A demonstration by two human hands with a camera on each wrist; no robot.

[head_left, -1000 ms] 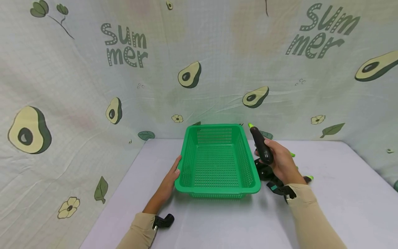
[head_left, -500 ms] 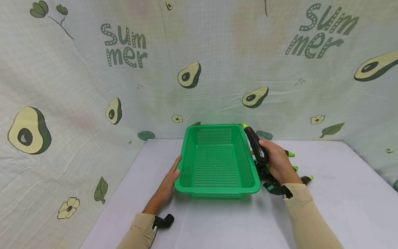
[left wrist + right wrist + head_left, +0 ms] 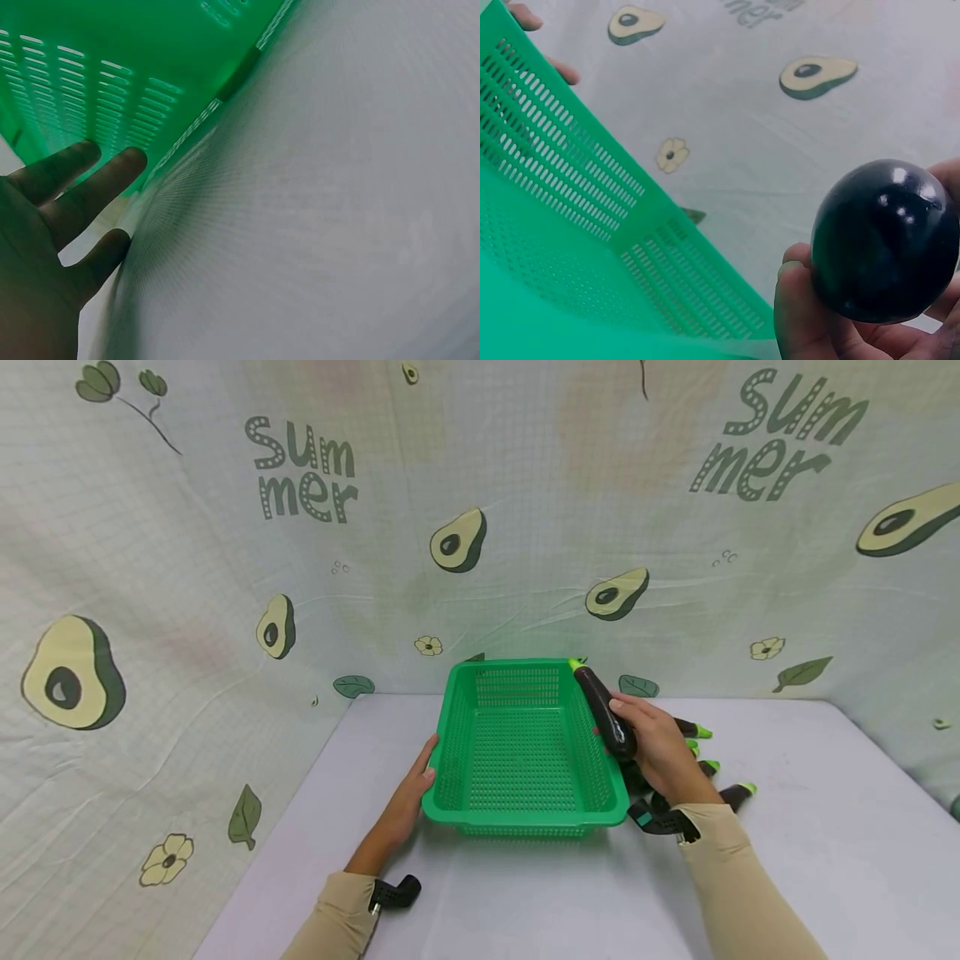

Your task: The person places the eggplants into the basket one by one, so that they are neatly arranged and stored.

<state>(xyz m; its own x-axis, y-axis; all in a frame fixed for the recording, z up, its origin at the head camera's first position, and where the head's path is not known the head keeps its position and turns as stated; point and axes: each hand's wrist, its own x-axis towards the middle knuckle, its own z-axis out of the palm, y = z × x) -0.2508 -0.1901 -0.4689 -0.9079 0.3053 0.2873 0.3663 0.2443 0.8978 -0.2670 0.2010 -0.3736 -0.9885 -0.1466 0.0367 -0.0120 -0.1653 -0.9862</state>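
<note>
A green plastic basket (image 3: 525,819) with slotted walls stands in the middle of the table, its inside bare. My left hand (image 3: 405,797) rests against its left side; in the left wrist view the straight fingers (image 3: 97,195) touch the slotted outer wall. With my right hand (image 3: 662,753) I grip a dark glossy eggplant (image 3: 604,712) with a green stem end. It is raised over the basket's right rim, stem pointing away and left. The right wrist view shows the eggplant's rounded end (image 3: 885,240) between thumb and fingers.
Several more eggplants (image 3: 737,796) lie on the table right of the basket, partly hidden under my right hand and wrist. Behind the white table (image 3: 825,843) hangs a cloth (image 3: 540,527) printed with avocados. A black wrist camera (image 3: 397,892) sits on my left sleeve.
My right hand has moved left with the eggplant, from beside the basket to over its right rim. More of the eggplants on the table now show. My left hand and the basket have stayed put.
</note>
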